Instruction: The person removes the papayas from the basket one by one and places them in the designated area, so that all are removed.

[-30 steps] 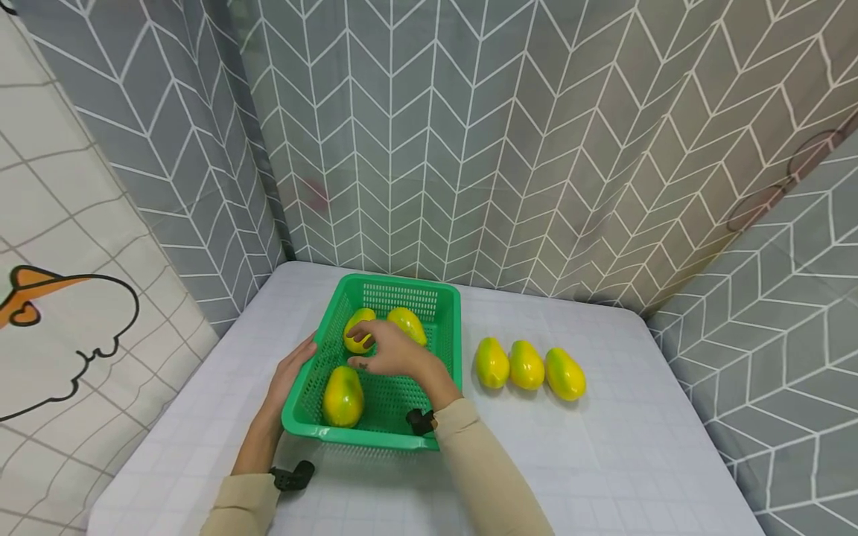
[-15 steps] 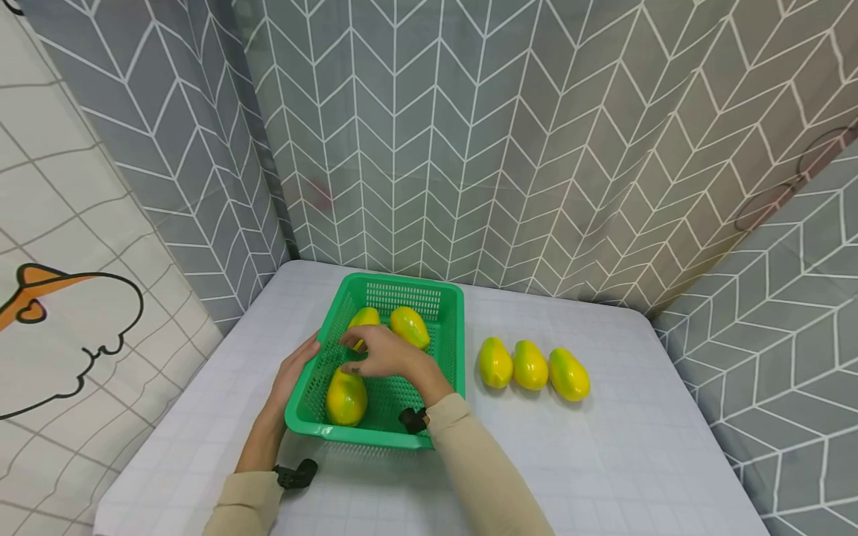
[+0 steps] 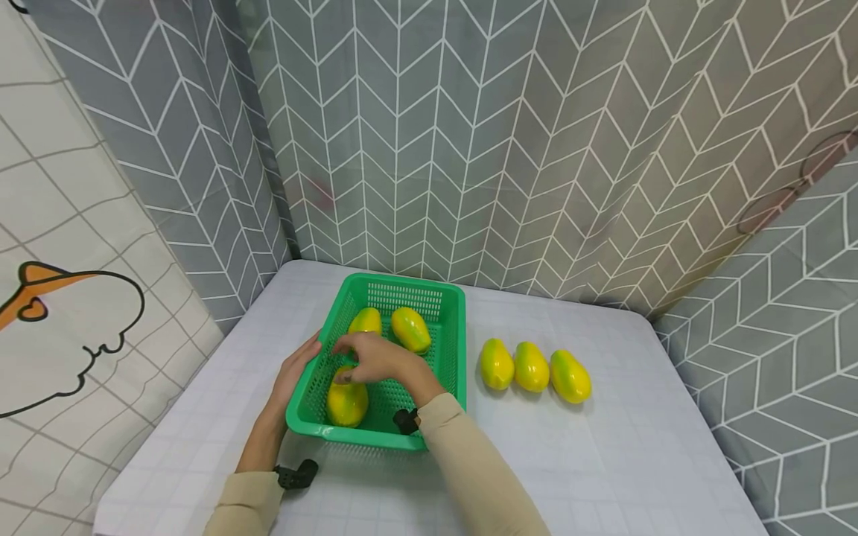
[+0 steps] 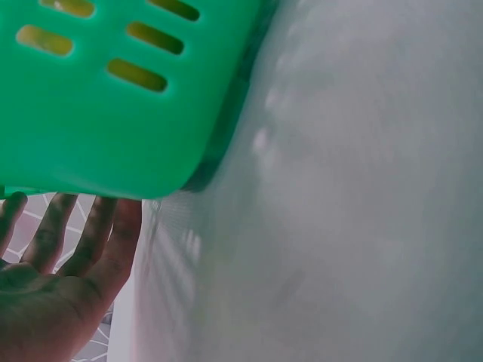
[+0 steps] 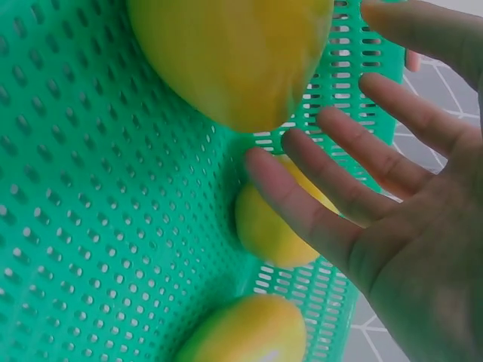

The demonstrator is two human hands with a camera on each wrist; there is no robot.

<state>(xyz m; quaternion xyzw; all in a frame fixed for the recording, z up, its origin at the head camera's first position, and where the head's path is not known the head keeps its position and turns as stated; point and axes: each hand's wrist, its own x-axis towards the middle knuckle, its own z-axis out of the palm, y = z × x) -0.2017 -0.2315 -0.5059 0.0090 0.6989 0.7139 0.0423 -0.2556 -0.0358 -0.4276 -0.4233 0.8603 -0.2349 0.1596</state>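
A green plastic basket (image 3: pixel 445 387) with slotted walls stands on the table. Inside it are three yellow-green papayas: a near-left papaya (image 3: pixel 347 406), a back-left papaya (image 3: pixel 366 321) and a back-right papaya (image 3: pixel 411 330). My left hand (image 3: pixel 293 372) rests along the basket's left wall, fingers extended; the left wrist view shows those fingers (image 4: pixel 94 237) by the green wall. Over the basket, my right hand (image 3: pixel 375 359) reaches in, its thumb overlapping the top of the near-left papaya. In the right wrist view, the right hand's fingers (image 5: pixel 377 154) are spread beside that papaya (image 5: pixel 238 56), not closed round it.
To the right of the basket, three more papayas lie in a row on the white-covered table (image 3: pixel 623 447): a left one (image 3: pixel 497 364), a middle one (image 3: pixel 532 367) and a right one (image 3: pixel 570 377). A grey patterned curtain (image 3: pixel 429 149) hangs behind the table.
My right hand has moved left and slightly toward me, now over the upper end of the near-left papaya. My left hand stays at the basket's wall; the view has shifted slightly.
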